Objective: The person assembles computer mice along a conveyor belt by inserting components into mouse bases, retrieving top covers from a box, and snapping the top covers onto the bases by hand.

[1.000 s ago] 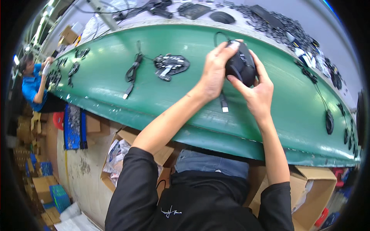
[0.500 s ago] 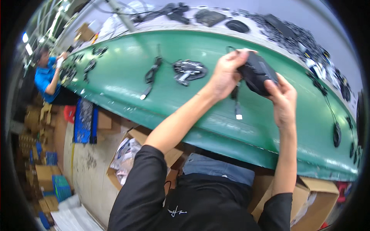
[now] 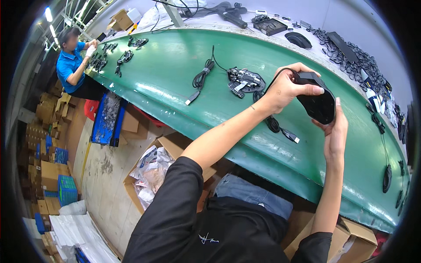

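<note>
Left hand (image 3: 288,89) and right hand (image 3: 336,132) clasp a black mouse (image 3: 319,104) between them. It's over the tabletop (image 3: 169,65), inside its far edge.

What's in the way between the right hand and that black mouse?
Nothing visible: the right hand has its fingers against the black computer mouse. The USB plug lies on the green work surface, farther left.

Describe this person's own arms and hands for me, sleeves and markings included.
The left hand and right hand are bare, without gloves. The left sleeve and right sleeve are black, loose and short, leaving much of the left forearm and right forearm uncovered. A small dark mark shows on the left forearm near the hand, too small to make out.
</note>
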A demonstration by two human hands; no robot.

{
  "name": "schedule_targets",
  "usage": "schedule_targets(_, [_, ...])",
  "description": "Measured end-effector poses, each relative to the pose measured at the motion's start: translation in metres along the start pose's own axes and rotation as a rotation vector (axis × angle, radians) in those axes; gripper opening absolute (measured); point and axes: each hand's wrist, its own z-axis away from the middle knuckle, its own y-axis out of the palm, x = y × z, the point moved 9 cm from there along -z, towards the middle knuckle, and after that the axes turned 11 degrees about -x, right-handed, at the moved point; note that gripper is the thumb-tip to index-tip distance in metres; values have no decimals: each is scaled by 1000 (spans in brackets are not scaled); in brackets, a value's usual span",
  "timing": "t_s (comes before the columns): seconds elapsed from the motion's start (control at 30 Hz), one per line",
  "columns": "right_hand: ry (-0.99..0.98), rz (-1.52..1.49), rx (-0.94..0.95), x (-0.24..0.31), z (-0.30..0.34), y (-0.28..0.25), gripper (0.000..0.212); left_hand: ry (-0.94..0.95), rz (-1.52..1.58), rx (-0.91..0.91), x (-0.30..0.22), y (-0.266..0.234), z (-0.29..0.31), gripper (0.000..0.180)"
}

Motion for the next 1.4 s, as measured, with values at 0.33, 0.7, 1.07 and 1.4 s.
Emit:
schedule_targets(0.33, [-444, 107, -34, 27, 13, 4, 35, -141, 62, -175, 25, -11, -1, 27])
schedule_targets(0.7, [-603, 241, -108, 33, 20, 8, 29, -251, 340, -129, 26, -5, -2, 31])
schedule_targets(1.07, [-517, 88, -67, 24, 16, 13, 33, -188, 213, -176, 16, -22, 0, 34])
schedule_targets(1.4, [-555, 190, -47, 32, 22, 17, 50, -213, 333, -241, 14, -6, 10, 32])
